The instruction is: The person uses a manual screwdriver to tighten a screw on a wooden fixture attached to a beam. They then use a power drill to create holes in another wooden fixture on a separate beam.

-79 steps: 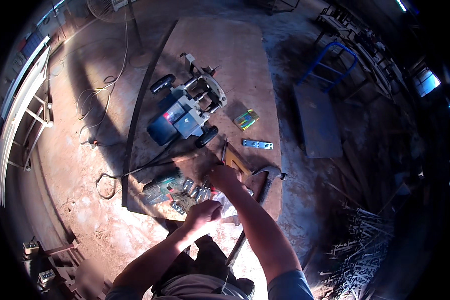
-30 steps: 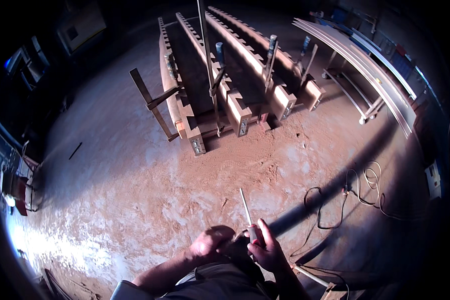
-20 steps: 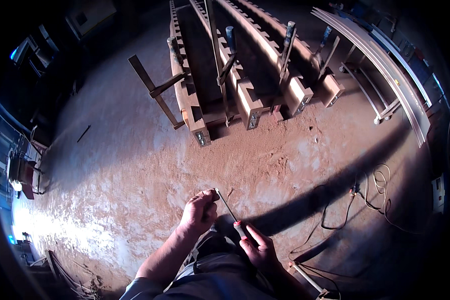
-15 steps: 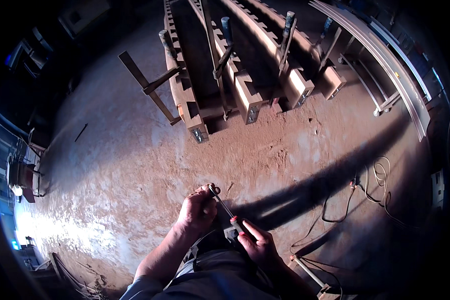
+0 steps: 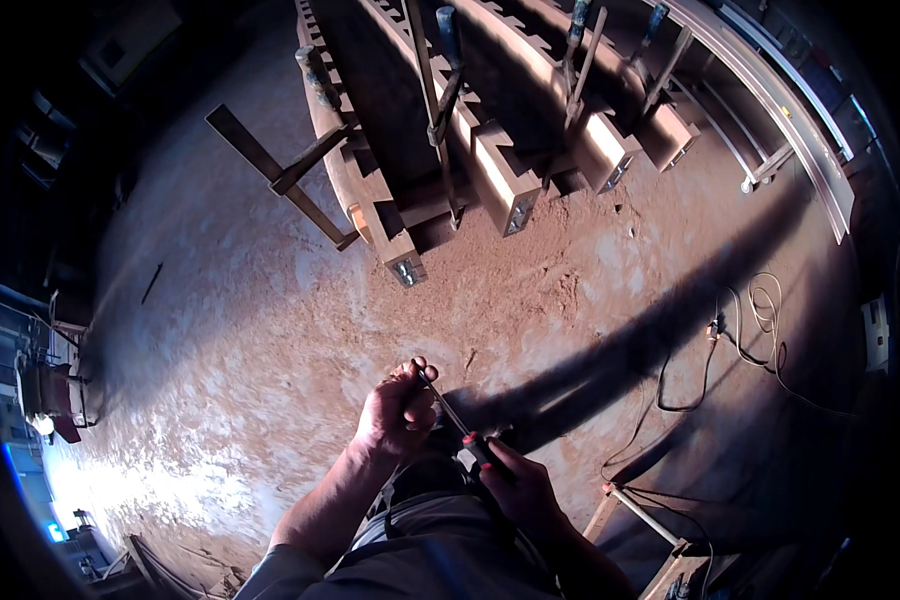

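In front of my body a screwdriver (image 5: 452,413) with a thin metal shaft and a red and black handle slants up to the left. My right hand (image 5: 523,492) is closed around its handle. At the other end, my left hand (image 5: 393,412) is closed, its thumb and fingers pinching at the tip of the shaft. Whether a small part also sits between those fingertips is too small to tell. Both hands are held above the dusty floor (image 5: 300,330), apart from the timber beams.
Several long, notched wooden beams (image 5: 500,185) run away ahead, with metal end fittings. Bar clamps (image 5: 260,160) stick up from them. Long boards (image 5: 810,165) rest on a wheeled stand at the far right. A cable (image 5: 770,320) lies coiled on the right, near a wooden frame (image 5: 660,570).
The view has shifted slightly, so the beams sit a little differently. My left hand stays at the screwdriver's tip, and the right-hand fingers now lie closer around the handle.
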Demonstrator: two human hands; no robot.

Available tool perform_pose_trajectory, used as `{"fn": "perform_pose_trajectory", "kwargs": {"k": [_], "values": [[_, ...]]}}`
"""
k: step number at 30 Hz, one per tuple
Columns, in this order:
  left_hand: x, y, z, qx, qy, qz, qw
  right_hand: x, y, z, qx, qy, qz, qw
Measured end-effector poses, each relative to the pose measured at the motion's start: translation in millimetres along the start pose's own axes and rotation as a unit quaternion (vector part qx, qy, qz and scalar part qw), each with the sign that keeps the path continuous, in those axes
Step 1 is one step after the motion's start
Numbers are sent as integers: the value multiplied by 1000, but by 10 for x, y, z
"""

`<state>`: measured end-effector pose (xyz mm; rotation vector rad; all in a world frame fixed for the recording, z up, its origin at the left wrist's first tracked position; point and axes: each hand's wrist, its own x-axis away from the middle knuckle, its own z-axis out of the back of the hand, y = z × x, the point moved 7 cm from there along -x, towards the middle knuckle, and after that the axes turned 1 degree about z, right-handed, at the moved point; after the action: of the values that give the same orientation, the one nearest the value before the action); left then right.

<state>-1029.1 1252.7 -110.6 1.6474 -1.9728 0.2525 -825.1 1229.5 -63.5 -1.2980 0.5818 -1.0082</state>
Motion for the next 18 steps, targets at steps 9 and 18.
{"fn": "perform_pose_trajectory", "kwargs": {"k": [9, 18], "values": [[-91, 183, 69, -43, 0, 11, 999, -81, 75, -235, -49, 2, -64, 997], [-660, 592, -149, -138, 112, -33, 984, -725, 72, -432, -59, 69, -60, 994]]}}
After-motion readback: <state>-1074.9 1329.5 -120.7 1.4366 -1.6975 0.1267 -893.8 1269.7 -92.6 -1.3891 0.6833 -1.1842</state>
